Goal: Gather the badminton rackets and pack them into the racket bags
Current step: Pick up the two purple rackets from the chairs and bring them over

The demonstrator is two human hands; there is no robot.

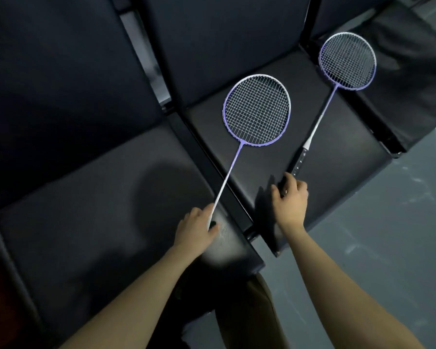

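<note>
Two purple-and-white badminton rackets are in view over a row of black padded seats. My left hand (196, 229) grips the handle of the nearer racket (256, 110), whose head hovers over the middle seat (337, 147). My right hand (290, 197) curls round the black handle end of the second racket (347, 61), which lies across the middle seat with its head reaching the seat on the right. No racket bag is visible.
The left black seat (86, 197) and the dark seat backs (61, 71) fill most of the view. A metal frame bar (212, 167) separates the seats. Grey floor (388, 235) lies at the right. My brown trouser leg (249, 316) shows at the bottom.
</note>
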